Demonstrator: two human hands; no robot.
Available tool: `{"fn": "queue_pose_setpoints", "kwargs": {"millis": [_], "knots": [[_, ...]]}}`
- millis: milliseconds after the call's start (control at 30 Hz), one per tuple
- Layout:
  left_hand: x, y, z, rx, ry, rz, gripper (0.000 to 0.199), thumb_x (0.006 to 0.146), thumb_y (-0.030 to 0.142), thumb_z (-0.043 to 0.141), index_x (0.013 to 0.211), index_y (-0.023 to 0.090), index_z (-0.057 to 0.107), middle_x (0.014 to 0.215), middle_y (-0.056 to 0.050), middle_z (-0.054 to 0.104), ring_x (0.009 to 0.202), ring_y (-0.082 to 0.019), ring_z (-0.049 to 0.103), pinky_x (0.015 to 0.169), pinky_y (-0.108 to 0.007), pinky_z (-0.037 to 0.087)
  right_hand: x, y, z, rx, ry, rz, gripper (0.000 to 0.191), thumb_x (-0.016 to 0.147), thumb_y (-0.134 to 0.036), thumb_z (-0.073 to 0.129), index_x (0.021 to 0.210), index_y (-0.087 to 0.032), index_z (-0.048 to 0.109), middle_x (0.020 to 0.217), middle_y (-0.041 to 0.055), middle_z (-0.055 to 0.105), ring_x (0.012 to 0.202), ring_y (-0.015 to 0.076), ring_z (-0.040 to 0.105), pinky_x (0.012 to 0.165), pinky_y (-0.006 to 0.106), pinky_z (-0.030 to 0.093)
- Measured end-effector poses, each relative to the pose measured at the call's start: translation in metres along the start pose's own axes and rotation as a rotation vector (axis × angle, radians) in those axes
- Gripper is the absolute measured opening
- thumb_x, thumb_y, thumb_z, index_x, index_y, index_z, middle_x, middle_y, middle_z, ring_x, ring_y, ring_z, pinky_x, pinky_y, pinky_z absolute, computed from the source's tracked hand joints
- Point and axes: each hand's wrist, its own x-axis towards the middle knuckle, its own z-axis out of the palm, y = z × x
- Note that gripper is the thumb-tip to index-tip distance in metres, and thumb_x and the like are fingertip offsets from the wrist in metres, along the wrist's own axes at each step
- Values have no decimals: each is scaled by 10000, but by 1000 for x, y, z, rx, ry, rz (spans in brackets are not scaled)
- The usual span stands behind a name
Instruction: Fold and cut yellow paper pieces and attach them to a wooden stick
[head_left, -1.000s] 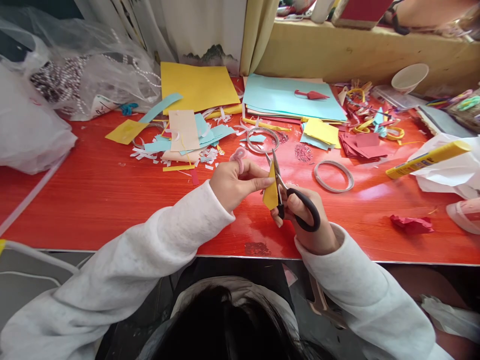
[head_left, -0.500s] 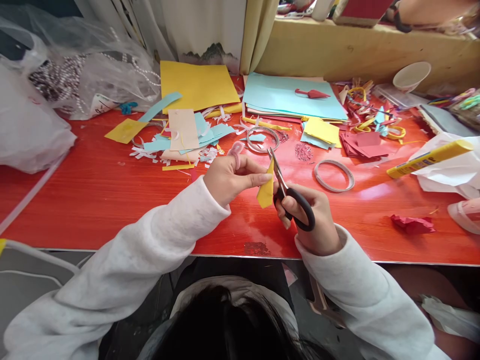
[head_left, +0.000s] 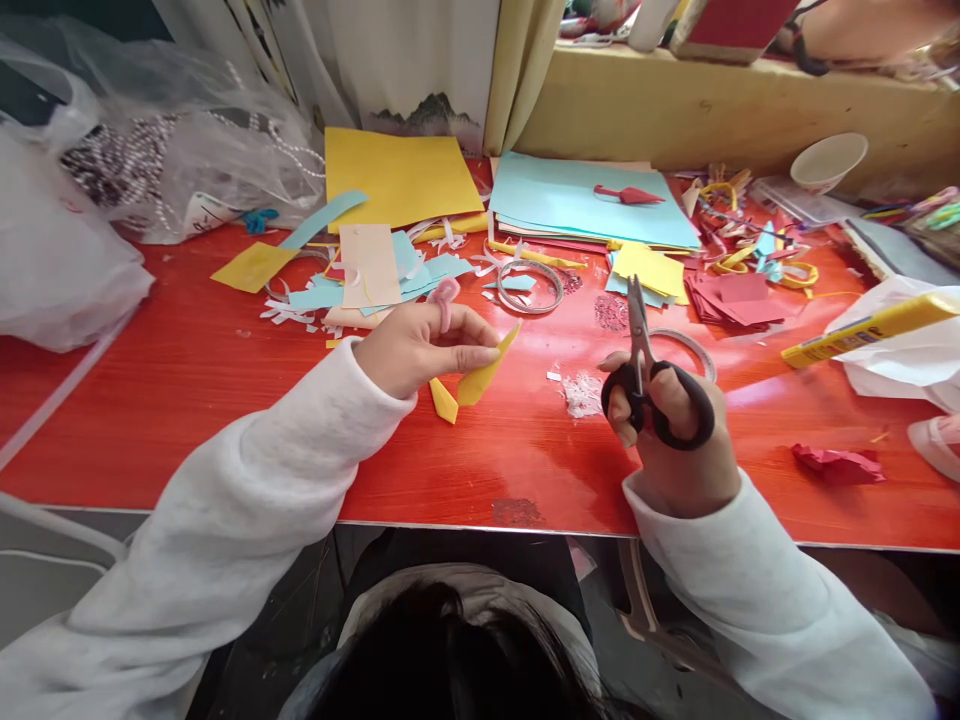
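Observation:
My left hand [head_left: 431, 345] pinches a narrow, pointed yellow paper piece [head_left: 484, 375] between thumb and fingers, with a pink fuzzy ring [head_left: 445, 300] on one finger. Just beside it, a second small yellow piece [head_left: 444, 401] shows below the fingers; whether it is held or lies on the table I cannot tell. My right hand [head_left: 679, 440] has its fingers through the black handles of the scissors [head_left: 640, 345], whose blades point away from me and look nearly closed. The scissors are well to the right of the yellow paper.
Paper scraps [head_left: 371, 265], a yellow sheet [head_left: 401, 175] and blue sheets [head_left: 592, 195] lie across the back of the red table [head_left: 262, 440]. Tape rolls [head_left: 529, 287], a yellow glue stick [head_left: 862, 332], crumpled red paper [head_left: 838, 463] and plastic bags [head_left: 56, 240] surround the work area.
My hands have moved apart, the left one leftward with the yellow paper, the right one rightward with the scissors. The blades have left the paper, and a separate small yellow piece now shows.

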Motion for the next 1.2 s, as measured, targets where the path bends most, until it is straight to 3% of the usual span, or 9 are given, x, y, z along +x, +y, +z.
{"fn": "queue_pose_setpoints", "kwargs": {"millis": [100,200,333,500,633,733,867,1067,1200], "knots": [[-2,-1,-1,0,41,9,93,716,259,656,708,170,683,676,-4,630,766,-130,594,1049,-457,291,2,2,-4,-13,-185,44,434,782,-524,543,1009,-167,644,659,20,531,517,113,461,449,255,309],[-3,-1,2,-21,50,8,137,704,294,666,732,161,680,689,-13,618,722,-127,578,892,-370,438,2,3,-3,-42,-354,55,535,793,-588,479,1117,-181,602,724,29,521,588,127,464,492,262,300],[-3,-2,7,-21,1,-38,200,740,340,617,784,149,659,686,-19,610,611,-112,550,687,-297,467,2,6,-2,-96,-480,93,520,801,-563,498,1135,-175,588,693,13,508,588,125,460,575,278,337],[0,-8,2,379,17,13,205,758,351,581,750,155,638,780,-34,631,840,-169,542,862,-337,393,1,8,-3,-59,-351,157,456,823,-535,483,1079,-177,601,693,10,514,579,115,457,565,266,339],[-4,-16,-7,686,-313,68,401,620,514,679,782,151,631,850,-56,620,933,-225,464,883,-364,339,1,8,-4,-32,-289,179,457,810,-546,498,1044,-171,612,694,9,508,548,108,461,505,254,305],[-10,-22,-9,844,-428,67,371,594,487,703,749,158,628,878,-56,614,884,-220,437,852,-370,316,1,8,-3,-64,-330,109,374,828,-484,510,991,-169,629,688,13,518,557,113,466,530,262,319],[-11,-18,-8,769,-424,141,126,729,277,584,699,166,634,828,-39,616,827,-170,479,834,-311,322,-1,5,-2,-110,-378,98,413,823,-492,517,1086,-186,607,681,7,510,577,124,467,580,280,334],[-10,-15,-7,774,-458,106,208,683,357,654,757,163,651,848,-46,606,851,-183,495,822,-304,340,-2,1,0,-246,-421,187,568,762,-593,534,1134,-168,585,683,6,491,562,112,443,553,266,301],[-11,-13,-8,655,-512,137,100,714,262,623,686,170,647,774,-34,613,807,-158,504,807,-291,356,-1,0,1,-256,-429,194,580,746,-611,538,1116,-168,589,692,6,493,567,112,454,555,264,318]]}}
